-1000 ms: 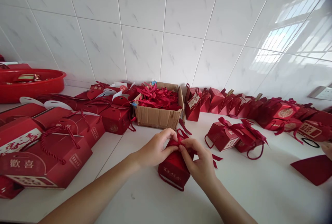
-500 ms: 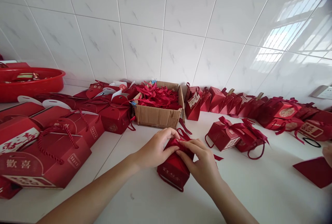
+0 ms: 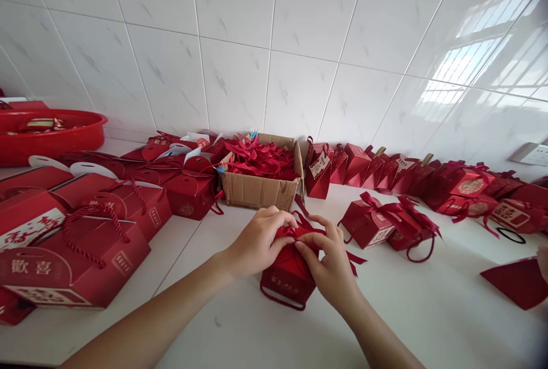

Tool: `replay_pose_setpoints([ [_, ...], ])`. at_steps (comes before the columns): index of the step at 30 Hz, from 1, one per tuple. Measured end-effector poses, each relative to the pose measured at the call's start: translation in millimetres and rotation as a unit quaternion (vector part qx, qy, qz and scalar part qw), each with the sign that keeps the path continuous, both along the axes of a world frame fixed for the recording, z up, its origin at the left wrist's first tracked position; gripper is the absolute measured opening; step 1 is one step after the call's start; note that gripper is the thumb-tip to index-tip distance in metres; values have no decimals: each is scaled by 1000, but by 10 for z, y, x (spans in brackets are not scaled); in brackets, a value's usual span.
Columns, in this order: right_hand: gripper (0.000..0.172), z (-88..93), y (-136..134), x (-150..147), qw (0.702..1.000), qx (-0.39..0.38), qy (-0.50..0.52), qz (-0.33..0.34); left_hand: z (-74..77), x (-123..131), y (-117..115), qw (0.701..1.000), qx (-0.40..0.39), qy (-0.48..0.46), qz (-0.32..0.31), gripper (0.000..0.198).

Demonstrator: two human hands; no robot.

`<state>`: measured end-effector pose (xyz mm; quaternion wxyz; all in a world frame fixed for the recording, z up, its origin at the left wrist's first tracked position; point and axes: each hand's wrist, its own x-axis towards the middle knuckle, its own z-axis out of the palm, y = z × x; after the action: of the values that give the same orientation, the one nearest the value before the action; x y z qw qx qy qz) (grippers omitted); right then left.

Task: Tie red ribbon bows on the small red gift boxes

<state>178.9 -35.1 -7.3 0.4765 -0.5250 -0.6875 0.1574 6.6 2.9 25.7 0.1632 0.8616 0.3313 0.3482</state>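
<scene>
A small dark red gift box (image 3: 287, 278) with a cord handle stands on the white table in front of me. A red satin ribbon (image 3: 355, 258) lies over its top, one tail reaching out to the right. My left hand (image 3: 261, 240) is at the box's upper left, thumb and fingers pinching the ribbon. From the right, my right hand (image 3: 327, 252) pinches the ribbon close to the left fingertips. The fingers partly cover the middle of the ribbon, so the knot or loop there is hard to make out.
Behind stands a cardboard box (image 3: 259, 191) full of red ribbons. Gift boxes (image 3: 85, 260) crowd the left, near a red basin (image 3: 51, 146). Two bow-tied boxes (image 3: 369, 223) sit to the right. Another person's hand (image 3: 543, 260) holds a red piece (image 3: 516, 282) at the right edge.
The gift box has turned slightly under my hands. My right fingers have spread a little, the index finger lifting, and the ribbon's right tail has shifted.
</scene>
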Motion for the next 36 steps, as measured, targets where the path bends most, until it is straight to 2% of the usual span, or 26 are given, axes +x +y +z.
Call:
replay_pose_setpoints([
  [5,24,44,28,34,989,-91,29,112,-47,-14,39,997,-54,-50,-32,9],
  [8,28,62,50,51,980,-122,57,146,-64,-2,67,989,-105,-97,-49,11],
  [11,31,49,70,43,960,-173,145,166,-51,12,85,983,-136,-111,-51,13],
  [14,32,29,81,13,949,-185,200,161,-14,-17,90,983,-150,-96,-41,20],
  [17,33,26,83,-11,951,-175,211,145,34,-78,71,993,-92,-73,-8,13],
  [19,33,31,84,-14,951,-173,214,143,60,-105,51,997,-65,-44,-12,8],
  [22,32,35,89,-3,950,-170,218,144,56,-98,40,996,-75,-19,-32,10],
  [30,27,39,97,32,940,-184,250,142,-56,-36,145,996,-62,-64,0,8],
  [36,26,43,155,80,941,-186,251,129,42,18,256,997,-76,2,-13,12],
])
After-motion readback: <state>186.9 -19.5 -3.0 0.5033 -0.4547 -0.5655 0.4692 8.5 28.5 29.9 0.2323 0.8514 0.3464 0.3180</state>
